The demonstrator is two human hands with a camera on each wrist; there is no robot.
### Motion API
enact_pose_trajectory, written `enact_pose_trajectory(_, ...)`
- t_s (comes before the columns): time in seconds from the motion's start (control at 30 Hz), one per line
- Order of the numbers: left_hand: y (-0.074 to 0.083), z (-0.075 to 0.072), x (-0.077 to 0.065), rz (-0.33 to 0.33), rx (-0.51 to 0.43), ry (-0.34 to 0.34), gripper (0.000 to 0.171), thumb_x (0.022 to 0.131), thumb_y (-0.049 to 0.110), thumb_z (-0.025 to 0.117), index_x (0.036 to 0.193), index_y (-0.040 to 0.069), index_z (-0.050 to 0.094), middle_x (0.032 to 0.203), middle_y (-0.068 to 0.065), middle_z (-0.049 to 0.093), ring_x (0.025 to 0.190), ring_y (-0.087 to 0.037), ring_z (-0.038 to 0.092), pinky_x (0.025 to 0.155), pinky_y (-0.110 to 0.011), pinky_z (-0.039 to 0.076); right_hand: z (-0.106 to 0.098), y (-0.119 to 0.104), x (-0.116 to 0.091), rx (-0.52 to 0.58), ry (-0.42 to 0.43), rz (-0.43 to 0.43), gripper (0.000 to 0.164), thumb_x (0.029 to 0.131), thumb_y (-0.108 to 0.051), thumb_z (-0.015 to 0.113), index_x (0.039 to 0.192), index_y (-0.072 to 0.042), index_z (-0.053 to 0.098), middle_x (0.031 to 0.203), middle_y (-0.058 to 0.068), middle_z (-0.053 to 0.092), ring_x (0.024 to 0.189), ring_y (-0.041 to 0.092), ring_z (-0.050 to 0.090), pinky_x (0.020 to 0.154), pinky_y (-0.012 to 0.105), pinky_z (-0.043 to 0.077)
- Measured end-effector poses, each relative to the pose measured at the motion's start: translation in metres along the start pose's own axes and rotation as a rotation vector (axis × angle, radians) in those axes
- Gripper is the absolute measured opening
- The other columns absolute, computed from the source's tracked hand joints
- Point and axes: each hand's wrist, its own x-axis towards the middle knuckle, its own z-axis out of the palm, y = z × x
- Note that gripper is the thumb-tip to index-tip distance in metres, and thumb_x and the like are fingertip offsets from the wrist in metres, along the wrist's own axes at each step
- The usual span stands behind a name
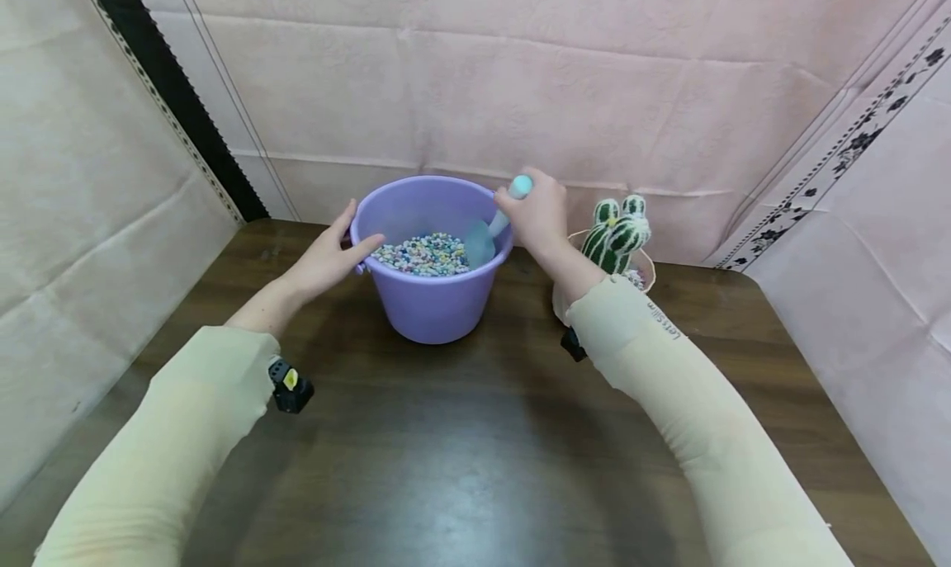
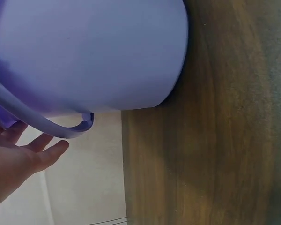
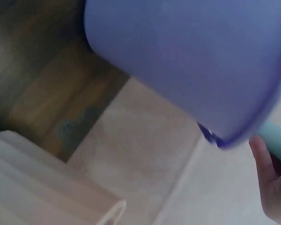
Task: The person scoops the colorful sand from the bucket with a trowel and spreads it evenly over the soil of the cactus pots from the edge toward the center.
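A purple bucket (image 1: 434, 307) stands on the table, holding a layer of small multicoloured beads (image 1: 427, 256). My left hand (image 1: 323, 257) holds its left rim, the thumb laid over the edge and the other fingers outside; the left wrist view shows them spread beside the purple handle (image 2: 42, 123). With my right hand (image 1: 538, 212) I grip the light-blue handle of a toy shovel (image 1: 481, 241) at the bucket's right side. The shovel's blade is down inside the bucket, at the beads. In the right wrist view, the fingers grip the shovel handle (image 3: 275, 139) just beyond the rim.
Behind my right forearm stands a pale pot (image 1: 645, 271) with green-and-white knitted cacti (image 1: 620, 233), partly hidden by the sleeve. Its ribbed side (image 3: 42, 183) shows in the right wrist view. Pale cloth walls (image 1: 520, 96) enclose the brown wooden table (image 1: 446, 451) at the back and sides.
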Motion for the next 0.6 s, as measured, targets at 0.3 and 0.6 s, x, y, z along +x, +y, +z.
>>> enact_pose_trajectory(0.3, -0.002, 0.004, -0.001, 0.024, -0.048, 0.026, 0.085, 0.094, 0.047, 0.047, 0.15, 0.019, -0.011, 0.156, -0.019, 0.015, 0.138, -0.031, 0.03, 0.104, -0.047, 0.039, 0.028, -0.015, -0.013, -0.017, -0.181, -0.062, 0.025, 0.08, -0.017, 0.062, 0.064, -0.013, 0.043, 0.055, -0.003, 0.039, 0.051, 0.01, 0.036, 0.049, 0.021, 0.031)
enact_pose_trajectory(0.6, -0.004, 0.006, 0.0, 0.019, -0.057, 0.047, 0.082, 0.095, 0.044, 0.046, 0.15, 0.018, -0.009, 0.155, -0.019, 0.016, 0.137, -0.031, 0.03, 0.105, -0.047, 0.039, 0.032, -0.022, -0.013, 0.07, -0.158, 0.071, 0.025, 0.077, -0.017, 0.062, 0.062, -0.014, 0.042, 0.053, -0.006, 0.04, 0.052, 0.009, 0.042, 0.049, 0.019, 0.042)
